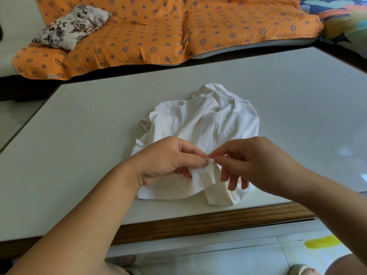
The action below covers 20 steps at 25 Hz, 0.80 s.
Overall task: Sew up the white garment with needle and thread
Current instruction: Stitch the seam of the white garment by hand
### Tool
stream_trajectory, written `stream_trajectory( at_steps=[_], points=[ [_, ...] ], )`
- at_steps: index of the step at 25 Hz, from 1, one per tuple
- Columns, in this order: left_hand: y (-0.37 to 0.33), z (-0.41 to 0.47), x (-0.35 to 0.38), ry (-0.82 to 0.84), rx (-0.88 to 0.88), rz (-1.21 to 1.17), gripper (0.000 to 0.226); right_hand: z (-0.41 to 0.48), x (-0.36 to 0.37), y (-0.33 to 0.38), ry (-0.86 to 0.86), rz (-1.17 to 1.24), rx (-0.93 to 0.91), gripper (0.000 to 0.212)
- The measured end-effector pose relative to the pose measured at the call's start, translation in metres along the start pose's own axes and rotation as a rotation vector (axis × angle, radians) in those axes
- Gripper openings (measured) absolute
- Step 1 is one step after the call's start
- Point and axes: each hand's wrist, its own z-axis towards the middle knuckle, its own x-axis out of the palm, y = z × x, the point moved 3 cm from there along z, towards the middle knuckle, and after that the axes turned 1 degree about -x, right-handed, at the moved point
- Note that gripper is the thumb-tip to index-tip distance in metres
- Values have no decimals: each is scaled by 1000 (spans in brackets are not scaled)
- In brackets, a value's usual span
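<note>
We are pinching a fold of the white garment (200, 124) between the thumb and fingers of our left hand (168, 157), lifting that edge while the rest is lying crumpled on the pale table (79, 135). Our right hand (256, 161) is nipping the needle (212, 150) at the fold — its tip is poking up, thread too fine to see.

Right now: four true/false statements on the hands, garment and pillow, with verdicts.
1. The white garment lies crumpled on the table. True.
2. The right hand rests flat on the table. False: it pinches the needle at the garment's fold.
3. The left hand pinches a fold of the garment. True.
4. The floral pillow sits on the table. False: it lies on the orange cover behind the table.
</note>
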Motion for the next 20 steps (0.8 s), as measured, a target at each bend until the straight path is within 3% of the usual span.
stream_trajectory(
  at_steps=[10, 20],
  points=[
    [0, -1, 2, 0, -6, 39, 9, -3, 1, 4, -123, -152, -86, 16],
    [-2, -2, 2, 1, 0, 52, 17, 3, -16, -3, -297, -144, -18, 19]
  ],
)
